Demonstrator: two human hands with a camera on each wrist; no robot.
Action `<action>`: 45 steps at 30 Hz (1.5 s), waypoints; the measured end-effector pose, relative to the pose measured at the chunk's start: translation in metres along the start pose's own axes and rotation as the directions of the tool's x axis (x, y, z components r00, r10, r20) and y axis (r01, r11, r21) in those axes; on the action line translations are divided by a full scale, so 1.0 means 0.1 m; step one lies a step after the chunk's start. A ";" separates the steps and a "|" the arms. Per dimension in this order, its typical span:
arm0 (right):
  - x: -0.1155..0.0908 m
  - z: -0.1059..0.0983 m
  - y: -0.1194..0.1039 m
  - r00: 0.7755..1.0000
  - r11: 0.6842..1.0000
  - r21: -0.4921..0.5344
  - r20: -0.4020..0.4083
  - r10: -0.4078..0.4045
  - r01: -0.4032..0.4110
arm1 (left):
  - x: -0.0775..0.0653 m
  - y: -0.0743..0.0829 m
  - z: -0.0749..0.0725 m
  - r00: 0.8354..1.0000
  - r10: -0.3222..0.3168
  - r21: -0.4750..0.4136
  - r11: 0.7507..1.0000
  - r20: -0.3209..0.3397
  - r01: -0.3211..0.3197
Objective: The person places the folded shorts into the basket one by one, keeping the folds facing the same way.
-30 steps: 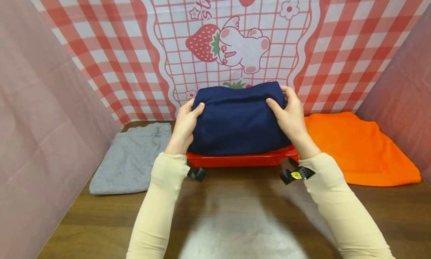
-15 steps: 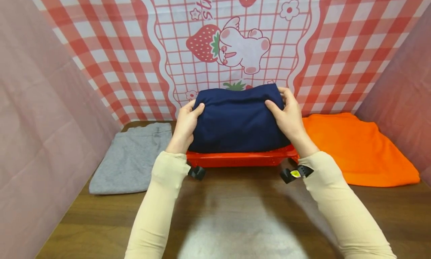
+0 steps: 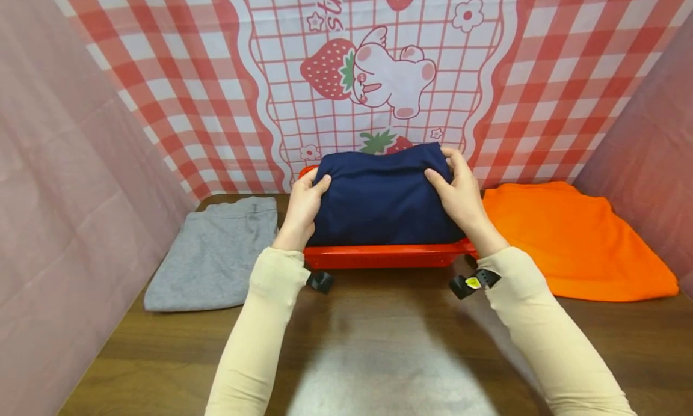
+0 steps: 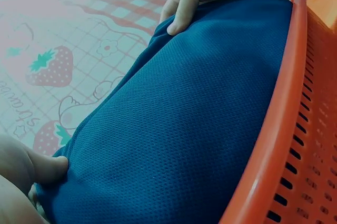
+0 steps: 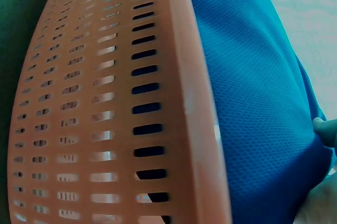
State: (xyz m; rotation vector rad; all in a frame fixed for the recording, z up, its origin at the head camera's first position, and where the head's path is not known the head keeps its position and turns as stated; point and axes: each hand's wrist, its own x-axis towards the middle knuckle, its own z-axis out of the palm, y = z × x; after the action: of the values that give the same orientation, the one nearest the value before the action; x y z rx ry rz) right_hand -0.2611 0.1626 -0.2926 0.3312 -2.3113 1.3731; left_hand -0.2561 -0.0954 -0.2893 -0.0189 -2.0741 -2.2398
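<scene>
A folded navy cloth [image 3: 381,202] with a fine mesh weave leans back above a red perforated plastic basket [image 3: 379,256]. Its lower edge sits behind the basket's front rim [image 4: 263,182], inside the basket. My left hand [image 3: 304,208] pinches the cloth's upper left corner, thumb on the near face and fingers behind. At the upper right corner, my right hand [image 3: 460,190] grips it the same way. Both thumbs press into the fabric, which creases between them along the top. Most of the basket's inside is hidden by the cloth.
Left of the basket lies a folded grey garment [image 3: 216,253] on the wooden table [image 3: 373,344]. A folded orange garment [image 3: 574,241] lies to the right. Behind stands a red-and-white checked curtain [image 3: 574,91] with strawberry prints; pink fabric walls [image 3: 81,163] flank both sides.
Both hands have lowered the navy cloth slightly into the basket. The basket's back left rim now shows beside the left hand. The grey and orange garments have stayed put.
</scene>
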 end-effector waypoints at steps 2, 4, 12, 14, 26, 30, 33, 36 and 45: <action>0.00 0.01 0.02 1.000 1.000 -0.014 0.007 0.018 -0.018 | 0.01 -0.03 0.00 1.000 0.006 0.010 1.000 0.004 -0.006; 0.00 0.02 0.04 0.999 0.999 -0.025 0.015 0.035 -0.035 | 0.02 -0.06 0.00 1.000 0.011 0.016 1.000 0.006 -0.011; 0.02 0.08 0.11 0.993 0.995 -0.024 0.072 0.098 -0.096 | 0.05 -0.13 -0.01 0.999 -0.024 0.037 0.999 -0.040 0.026; 0.02 0.09 0.13 0.990 0.994 -0.016 0.084 0.111 -0.110 | 0.05 -0.15 -0.02 0.998 -0.039 0.039 0.998 -0.040 0.041; -0.01 0.14 0.29 0.977 0.987 -0.022 0.141 0.158 -0.156 | 0.05 -0.27 0.00 0.996 -0.073 0.094 0.993 -0.048 0.077; 0.00 0.16 0.32 0.975 0.987 -0.022 0.156 0.159 -0.158 | 0.05 -0.30 -0.01 0.995 -0.082 0.101 0.991 -0.055 0.088; 0.00 0.17 0.34 0.971 0.986 -0.019 0.172 0.166 -0.166 | 0.06 -0.33 -0.02 0.996 -0.080 0.113 0.990 -0.049 0.085; 0.00 0.18 0.36 0.966 0.984 -0.019 0.185 0.178 -0.178 | 0.07 -0.34 -0.03 0.997 -0.074 0.130 0.988 -0.037 0.079; 0.00 0.23 0.40 0.939 0.972 -0.067 0.250 0.234 -0.225 | 0.11 -0.37 -0.03 0.995 -0.099 0.151 0.984 -0.006 0.099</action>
State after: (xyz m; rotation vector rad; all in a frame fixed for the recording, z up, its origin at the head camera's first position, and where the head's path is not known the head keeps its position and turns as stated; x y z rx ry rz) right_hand -0.2832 0.1619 -0.3324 0.2447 -2.6566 1.4675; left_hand -0.2701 -0.0966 -0.3256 0.0953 -2.2879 -2.1277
